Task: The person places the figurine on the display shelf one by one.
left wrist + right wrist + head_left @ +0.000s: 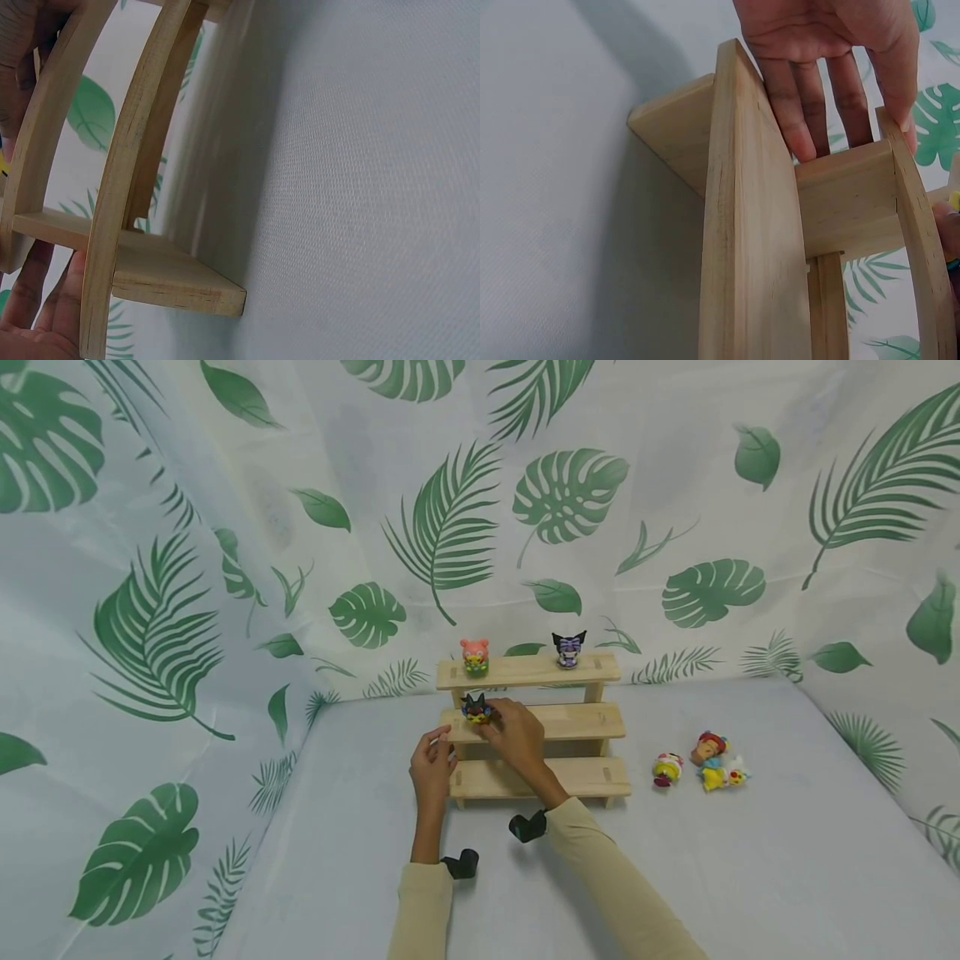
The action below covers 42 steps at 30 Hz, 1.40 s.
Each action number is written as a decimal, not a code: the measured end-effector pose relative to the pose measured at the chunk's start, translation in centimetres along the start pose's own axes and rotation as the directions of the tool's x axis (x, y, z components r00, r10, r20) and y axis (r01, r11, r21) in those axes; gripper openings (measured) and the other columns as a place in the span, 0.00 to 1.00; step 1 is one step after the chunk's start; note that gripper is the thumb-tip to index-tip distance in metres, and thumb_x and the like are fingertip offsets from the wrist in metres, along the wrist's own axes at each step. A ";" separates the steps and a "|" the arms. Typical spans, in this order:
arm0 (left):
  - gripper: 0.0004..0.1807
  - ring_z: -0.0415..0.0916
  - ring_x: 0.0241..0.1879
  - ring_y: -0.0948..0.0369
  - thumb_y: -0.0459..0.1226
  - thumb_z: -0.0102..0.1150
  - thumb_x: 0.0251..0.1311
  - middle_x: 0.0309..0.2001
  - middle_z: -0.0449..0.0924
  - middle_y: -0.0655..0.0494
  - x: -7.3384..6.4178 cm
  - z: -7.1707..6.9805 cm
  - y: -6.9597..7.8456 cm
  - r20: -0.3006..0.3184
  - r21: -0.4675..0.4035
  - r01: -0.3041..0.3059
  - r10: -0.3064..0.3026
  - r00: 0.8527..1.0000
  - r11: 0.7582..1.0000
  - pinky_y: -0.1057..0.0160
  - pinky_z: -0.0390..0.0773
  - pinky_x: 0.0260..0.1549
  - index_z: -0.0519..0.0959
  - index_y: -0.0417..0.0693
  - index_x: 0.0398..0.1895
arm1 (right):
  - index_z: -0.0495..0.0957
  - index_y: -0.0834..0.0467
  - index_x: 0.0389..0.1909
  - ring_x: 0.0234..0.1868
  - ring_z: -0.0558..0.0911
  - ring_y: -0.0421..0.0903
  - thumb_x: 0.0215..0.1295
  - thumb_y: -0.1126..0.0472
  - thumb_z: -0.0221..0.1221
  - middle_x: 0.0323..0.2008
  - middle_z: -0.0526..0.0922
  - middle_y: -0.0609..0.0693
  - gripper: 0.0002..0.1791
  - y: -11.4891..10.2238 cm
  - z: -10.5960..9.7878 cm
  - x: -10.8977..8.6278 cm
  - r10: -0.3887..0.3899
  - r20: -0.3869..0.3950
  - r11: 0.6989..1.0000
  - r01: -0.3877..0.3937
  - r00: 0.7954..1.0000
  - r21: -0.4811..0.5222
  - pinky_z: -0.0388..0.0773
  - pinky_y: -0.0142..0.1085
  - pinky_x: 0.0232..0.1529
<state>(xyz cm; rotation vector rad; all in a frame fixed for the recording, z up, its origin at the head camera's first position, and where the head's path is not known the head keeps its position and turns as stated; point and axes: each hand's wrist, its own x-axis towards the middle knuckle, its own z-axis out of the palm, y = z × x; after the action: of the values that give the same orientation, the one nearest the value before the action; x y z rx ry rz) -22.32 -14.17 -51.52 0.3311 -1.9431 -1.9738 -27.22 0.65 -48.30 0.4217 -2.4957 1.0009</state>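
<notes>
My right hand (517, 732) pinches a small figurine (476, 708) with dark pointed ears and a yellow lower part, at the left end of the middle shelf of a three-step wooden display stand (543, 779). At that same end, my left hand (432, 768) touches the stand with fairly straight fingers; in the right wrist view, these fingers (847, 94) reach down beside the upright under the middle shelf. Only a yellow sliver of the figurine shows at the edge of each wrist view. On the top shelf stand a pink figurine (475, 657) and a purple-black one (569, 650).
Right of the stand, a figurine with a pink-and-white top (667, 770) lies on the white-covered table (750, 868). Beside it are a red-haired figurine (709, 752) and a white-eared one (738, 772). A leaf-print curtain (450, 552) hangs behind the stand.
</notes>
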 end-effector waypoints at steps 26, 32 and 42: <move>0.12 0.83 0.48 0.50 0.42 0.53 0.71 0.44 0.85 0.42 -0.1 0.1 0.1 -0.011 0.012 0.000 0.000 1.000 1.000 0.55 0.86 0.40 0.82 0.50 0.51 | 0.78 0.67 0.51 0.39 0.85 0.53 0.55 0.69 0.70 0.44 0.83 0.60 0.22 2.4 -4.3 -3.9 -0.030 -0.170 0.925 0.091 0.985 0.368 0.84 0.42 0.38; 0.12 0.83 0.47 0.51 0.41 0.53 0.71 0.43 0.85 0.42 -0.1 0.1 0.3 -0.007 0.002 -0.002 0.002 1.000 1.000 0.57 0.86 0.39 0.82 0.50 0.50 | 0.81 0.67 0.45 0.37 0.85 0.54 0.57 0.69 0.68 0.41 0.85 0.60 0.15 3.6 -6.3 -5.6 0.043 -0.234 0.907 0.060 0.971 0.416 0.81 0.25 0.37; 0.14 0.83 0.50 0.50 0.43 0.52 0.72 0.46 0.84 0.40 -0.3 0.2 0.3 -0.003 -0.003 -0.010 0.010 1.000 1.000 0.53 0.85 0.44 0.81 0.50 0.52 | 0.82 0.65 0.42 0.31 0.78 0.28 0.64 0.64 0.64 0.37 0.85 0.58 0.09 6.7 -9.6 -8.7 0.283 -0.323 0.909 -0.145 0.903 0.390 0.74 0.15 0.33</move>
<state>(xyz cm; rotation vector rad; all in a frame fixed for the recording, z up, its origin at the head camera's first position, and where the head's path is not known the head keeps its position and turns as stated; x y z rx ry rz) -22.11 -13.92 -51.28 0.3226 -1.9360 -1.9692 -20.01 13.20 -50.11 0.0389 -2.0459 1.4832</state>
